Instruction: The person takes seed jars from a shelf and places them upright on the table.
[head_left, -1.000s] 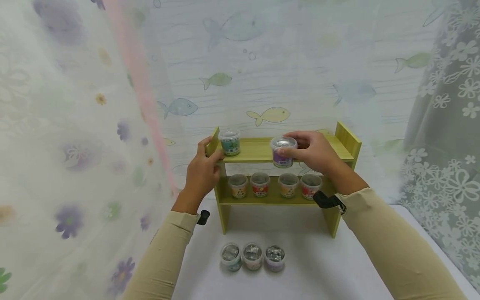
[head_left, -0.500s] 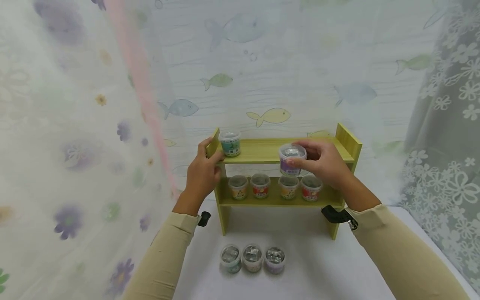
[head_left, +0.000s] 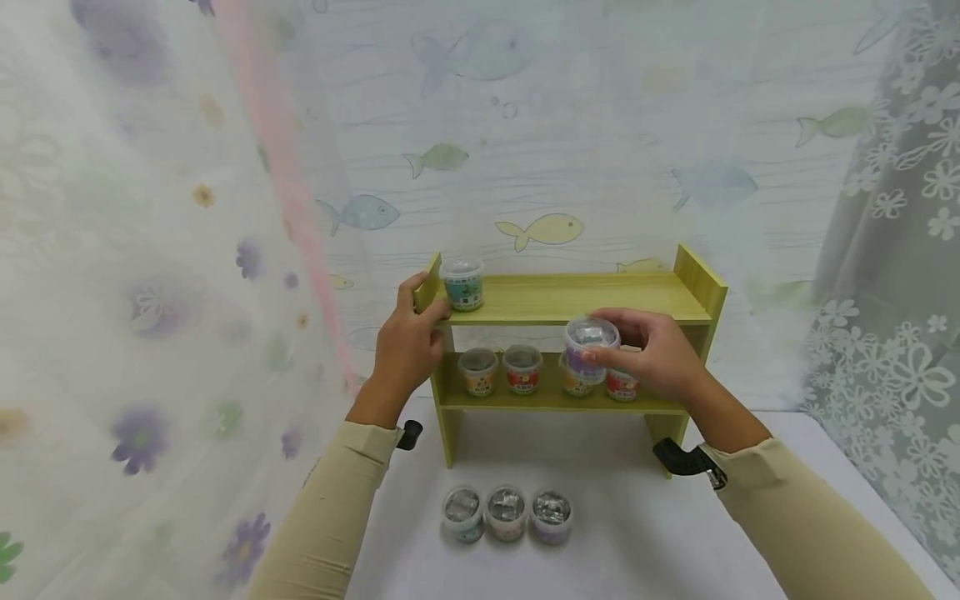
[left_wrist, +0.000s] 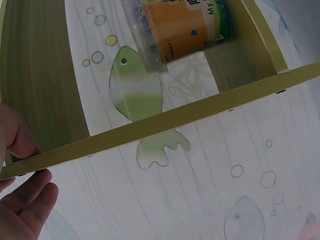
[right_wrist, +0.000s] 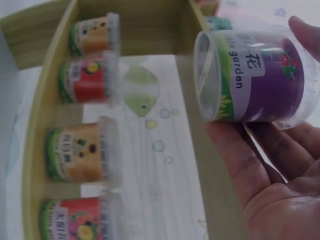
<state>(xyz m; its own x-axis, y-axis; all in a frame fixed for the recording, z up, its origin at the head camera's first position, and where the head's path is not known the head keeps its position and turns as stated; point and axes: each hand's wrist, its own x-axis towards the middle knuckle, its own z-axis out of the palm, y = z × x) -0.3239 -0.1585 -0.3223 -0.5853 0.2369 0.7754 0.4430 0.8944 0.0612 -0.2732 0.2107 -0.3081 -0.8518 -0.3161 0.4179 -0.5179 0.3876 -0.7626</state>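
My right hand (head_left: 660, 354) holds a clear lidded plastic cup (head_left: 588, 354) with a purple label, thumb in front and fingers behind. In the right wrist view the label reads "little garden", and the cup (right_wrist: 257, 77) appears apart from the shelf. It overlaps the right part of the lower row in the head view. My left hand (head_left: 407, 342) grips the left side panel of a yellow-green wooden shelf (head_left: 577, 296); its thumb and fingers lie on either side of the panel edge (left_wrist: 100, 142). Beside that hand, a teal-labelled cup (head_left: 462, 285) stands on the top board.
On the lower board stand orange-labelled cups (head_left: 478, 372) and red-labelled cups (head_left: 522, 371), two partly hidden behind the held cup. Three foil-topped cups (head_left: 506, 512) stand in a row on the white tablecloth (head_left: 637, 533). A fish-patterned curtain (head_left: 600, 150) hangs behind the shelf.
My right hand has carried the purple-labelled cup down and slightly right, from in front of the top board to in front of the lower row. My left hand stays on the side panel.
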